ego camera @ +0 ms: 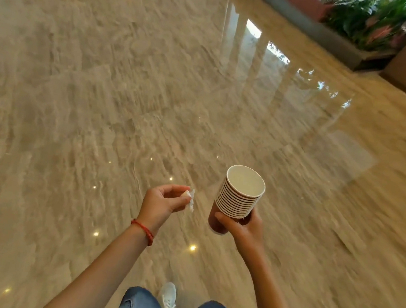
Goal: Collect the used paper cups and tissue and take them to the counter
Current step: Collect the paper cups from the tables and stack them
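Note:
My right hand [244, 227] grips the base of a stack of several nested paper cups [238, 197], white inside with a brown outer wall, tilted up and to the right. My left hand [164, 201] is held out to the left of the stack and pinches a small crumpled white tissue [190, 198] between its fingertips. A red cord bracelet sits on the left wrist. Both hands hang in the air over the floor, a short gap between them.
Polished beige marble floor [127, 92] spreads all around, blurred by motion. A planter with green plants [369, 18] and a brown wall stand at the far right. My jeans and a white shoe [169, 296] show at the bottom edge.

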The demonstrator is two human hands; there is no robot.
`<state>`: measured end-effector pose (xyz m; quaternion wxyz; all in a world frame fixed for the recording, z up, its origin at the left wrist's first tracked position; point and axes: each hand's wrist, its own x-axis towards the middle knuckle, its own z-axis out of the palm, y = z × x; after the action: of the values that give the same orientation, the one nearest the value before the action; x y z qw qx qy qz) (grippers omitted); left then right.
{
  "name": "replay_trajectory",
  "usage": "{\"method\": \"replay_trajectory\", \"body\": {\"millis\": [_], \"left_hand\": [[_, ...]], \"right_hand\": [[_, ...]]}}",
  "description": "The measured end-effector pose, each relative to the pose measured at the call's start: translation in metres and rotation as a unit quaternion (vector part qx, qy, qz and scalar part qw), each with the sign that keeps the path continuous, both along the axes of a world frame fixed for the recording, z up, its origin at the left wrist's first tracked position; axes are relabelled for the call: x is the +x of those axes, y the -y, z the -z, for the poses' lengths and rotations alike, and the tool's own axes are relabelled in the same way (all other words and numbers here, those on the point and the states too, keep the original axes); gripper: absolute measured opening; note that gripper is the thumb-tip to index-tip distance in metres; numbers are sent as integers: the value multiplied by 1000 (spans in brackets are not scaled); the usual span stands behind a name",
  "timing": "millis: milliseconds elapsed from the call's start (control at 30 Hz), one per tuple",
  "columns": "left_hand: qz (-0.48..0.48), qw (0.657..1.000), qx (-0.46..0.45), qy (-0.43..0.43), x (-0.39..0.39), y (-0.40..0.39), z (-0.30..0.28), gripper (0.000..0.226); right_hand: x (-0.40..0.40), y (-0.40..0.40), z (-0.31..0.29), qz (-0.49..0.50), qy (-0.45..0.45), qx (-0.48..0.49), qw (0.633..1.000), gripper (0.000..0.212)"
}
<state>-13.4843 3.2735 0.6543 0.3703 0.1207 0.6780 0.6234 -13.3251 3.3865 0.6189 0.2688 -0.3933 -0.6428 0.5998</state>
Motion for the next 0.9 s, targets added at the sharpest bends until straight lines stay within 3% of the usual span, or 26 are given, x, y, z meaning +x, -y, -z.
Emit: {"method": "replay_trajectory", "body": {"millis": [433, 900], "left_hand": [[140, 990, 9, 8, -54, -212, 4, 15], [301, 954, 12, 4, -13, -446, -4, 17]], "right_hand": [[-38, -165, 1, 132, -4, 3, 991, 52], [25, -337, -2, 298, 6, -19, 954, 55]]}}
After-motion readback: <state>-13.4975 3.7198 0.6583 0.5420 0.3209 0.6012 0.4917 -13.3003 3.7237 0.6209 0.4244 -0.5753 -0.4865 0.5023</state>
